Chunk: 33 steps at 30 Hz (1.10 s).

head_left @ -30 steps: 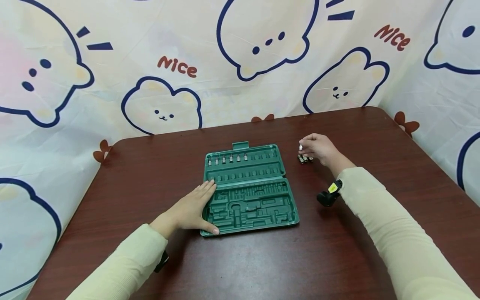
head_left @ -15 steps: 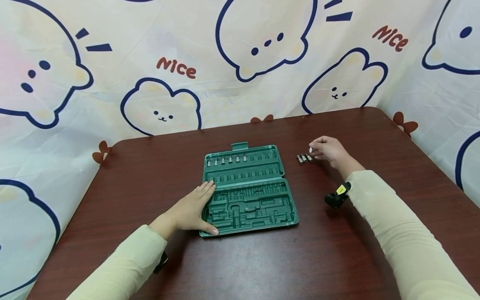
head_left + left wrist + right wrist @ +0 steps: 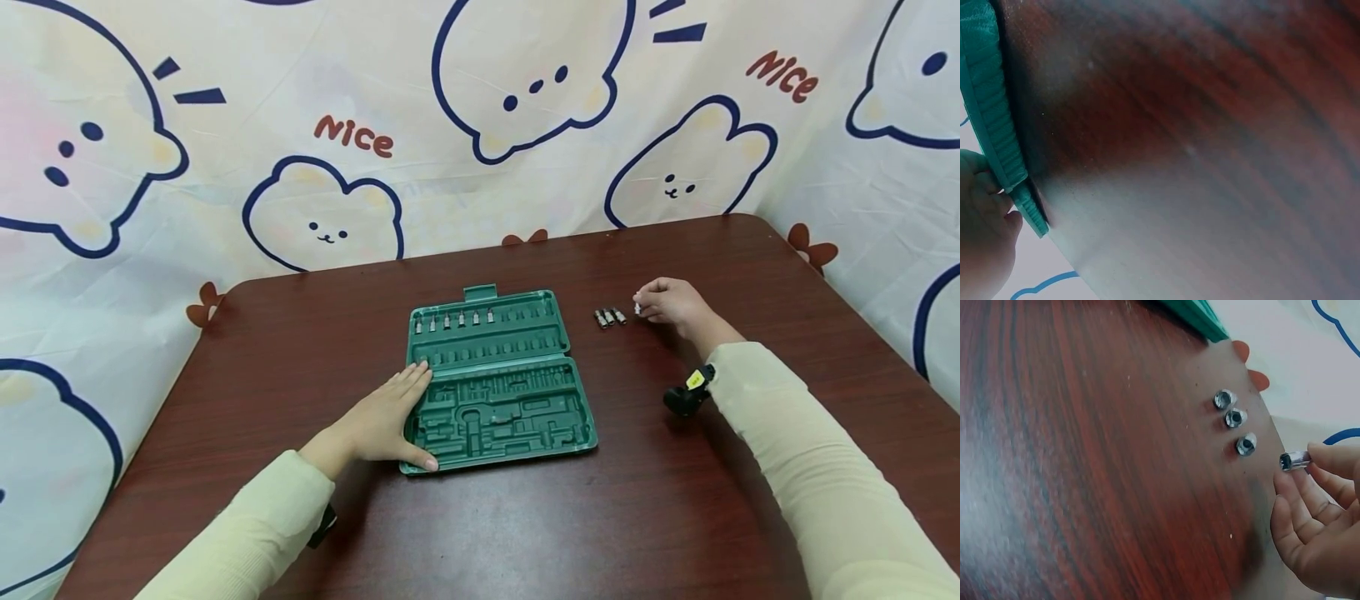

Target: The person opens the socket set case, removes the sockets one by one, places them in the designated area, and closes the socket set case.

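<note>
A green plastic tool case (image 3: 502, 417) lies unfolded on the table, with several small metal sockets (image 3: 447, 321) standing in a row in its far half. My left hand (image 3: 375, 417) rests on the case's left side, fingers extended and thumb at the near edge; the left wrist view shows part of that hand (image 3: 985, 231) beside the ribbed case edge (image 3: 997, 106). Right of the case, my right hand (image 3: 675, 307) pinches one silver socket (image 3: 1295, 460) between thumb and fingers, its hollow end facing out. Just left of that hand, three more sockets (image 3: 610, 317) lie side by side.
The dark red-brown wooden table (image 3: 510, 533) has a patterned cloth (image 3: 465, 200) hanging behind and around it. A black wrist camera (image 3: 686, 398) sits under the right wrist. Moulded slots (image 3: 525, 343) in the case hold no pieces.
My right hand has moved right and slightly nearer with the pinched socket, away from the three sockets, which now show fully. The left hand and the case have stayed in place.
</note>
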Each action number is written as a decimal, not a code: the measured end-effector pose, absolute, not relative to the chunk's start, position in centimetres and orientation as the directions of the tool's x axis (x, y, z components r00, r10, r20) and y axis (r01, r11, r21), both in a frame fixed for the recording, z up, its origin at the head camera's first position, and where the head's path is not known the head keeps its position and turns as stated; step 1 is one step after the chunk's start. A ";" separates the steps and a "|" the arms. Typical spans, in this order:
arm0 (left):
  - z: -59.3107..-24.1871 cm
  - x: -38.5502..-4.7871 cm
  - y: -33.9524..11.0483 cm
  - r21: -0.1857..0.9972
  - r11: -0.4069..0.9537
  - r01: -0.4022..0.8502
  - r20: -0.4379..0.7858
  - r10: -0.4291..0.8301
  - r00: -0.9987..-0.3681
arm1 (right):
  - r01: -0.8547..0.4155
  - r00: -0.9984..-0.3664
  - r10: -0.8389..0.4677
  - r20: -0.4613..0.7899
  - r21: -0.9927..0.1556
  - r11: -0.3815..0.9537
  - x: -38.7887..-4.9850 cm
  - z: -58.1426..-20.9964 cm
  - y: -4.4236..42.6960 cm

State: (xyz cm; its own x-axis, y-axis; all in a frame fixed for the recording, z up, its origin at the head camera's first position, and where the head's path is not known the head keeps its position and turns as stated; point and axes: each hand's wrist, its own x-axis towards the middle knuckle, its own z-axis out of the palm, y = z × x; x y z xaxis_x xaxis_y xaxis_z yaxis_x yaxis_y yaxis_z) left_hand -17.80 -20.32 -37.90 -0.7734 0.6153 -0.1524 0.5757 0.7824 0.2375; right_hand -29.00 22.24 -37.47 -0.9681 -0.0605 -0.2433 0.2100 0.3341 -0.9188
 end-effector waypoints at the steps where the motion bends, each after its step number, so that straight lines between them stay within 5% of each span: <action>1: -37.9 -17.8 -20.3 0.240 0.782 0.575 -0.151 0.615 -0.774 | 0.214 -0.966 -0.062 -0.250 -0.913 0.347 -29.0 -37.5 22.3; 33: -37.9 -17.7 -20.3 0.238 0.786 0.571 -0.146 0.610 -0.779 | 0.202 -0.962 -0.014 -0.272 -0.748 0.632 -30.7 -37.7 20.9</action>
